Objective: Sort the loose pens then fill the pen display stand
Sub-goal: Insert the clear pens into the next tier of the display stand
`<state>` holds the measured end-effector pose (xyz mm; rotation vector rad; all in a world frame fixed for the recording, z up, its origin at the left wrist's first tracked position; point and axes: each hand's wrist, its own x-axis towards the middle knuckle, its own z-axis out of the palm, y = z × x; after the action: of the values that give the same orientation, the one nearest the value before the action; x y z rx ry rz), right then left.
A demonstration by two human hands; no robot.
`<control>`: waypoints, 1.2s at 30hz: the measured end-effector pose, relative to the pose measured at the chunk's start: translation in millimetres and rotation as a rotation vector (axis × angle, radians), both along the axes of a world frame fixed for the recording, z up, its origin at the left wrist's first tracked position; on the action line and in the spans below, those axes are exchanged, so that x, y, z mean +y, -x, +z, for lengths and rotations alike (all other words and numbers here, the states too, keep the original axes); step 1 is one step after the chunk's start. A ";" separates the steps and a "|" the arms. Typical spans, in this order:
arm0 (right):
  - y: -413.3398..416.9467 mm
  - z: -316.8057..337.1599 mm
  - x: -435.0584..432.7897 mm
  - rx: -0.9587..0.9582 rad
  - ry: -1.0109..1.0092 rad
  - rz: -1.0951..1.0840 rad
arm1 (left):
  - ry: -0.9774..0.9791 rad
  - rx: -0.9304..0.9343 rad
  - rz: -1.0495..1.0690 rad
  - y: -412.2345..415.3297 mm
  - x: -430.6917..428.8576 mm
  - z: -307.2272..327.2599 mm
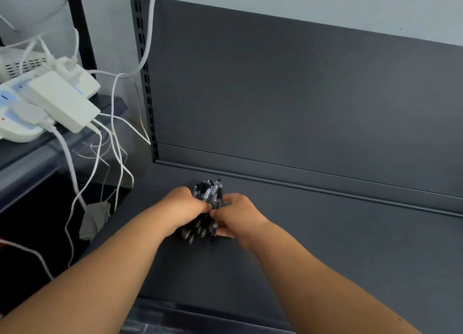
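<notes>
A bundle of several black and clear pens (209, 192) lies lengthwise on the dark grey shelf (325, 233), clip ends pointing toward the back panel. My left hand (184, 207) grips the bundle from the left, fingers curled over its middle. From the right, my right hand (236, 214) holds the same bundle, thumb and fingers curled round the pens. The tips of the pens stick out below both hands. No pen display stand is in view.
The shelf's upright back panel (300, 95) rises behind the pens, with a slotted post (146, 83) at its left. A lower rack on the left carries white power strips and adapters (55, 100), with white cables (117, 133) hanging down.
</notes>
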<state>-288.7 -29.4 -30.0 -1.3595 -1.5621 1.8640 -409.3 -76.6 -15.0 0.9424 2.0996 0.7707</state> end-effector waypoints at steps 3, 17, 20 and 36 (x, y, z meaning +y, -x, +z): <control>-3.1 4.8 -1.4 0.095 0.057 0.017 | -0.001 -0.152 -0.001 -2.6 1.8 5.6; -38.9 30.3 8.6 0.194 -0.079 0.015 | -0.246 -0.702 0.085 -29.8 12.2 16.3; -55.6 37.8 10.3 0.109 -0.145 -0.014 | -0.255 -0.675 0.067 -40.2 19.6 17.1; -61.8 30.6 0.4 0.101 -0.002 -0.141 | -0.051 0.010 -0.049 -12.7 0.0 12.0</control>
<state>-226.8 -29.1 0.6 -1.3172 -1.3823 1.8154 -396.6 -76.6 -3.0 1.0231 2.0660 0.7989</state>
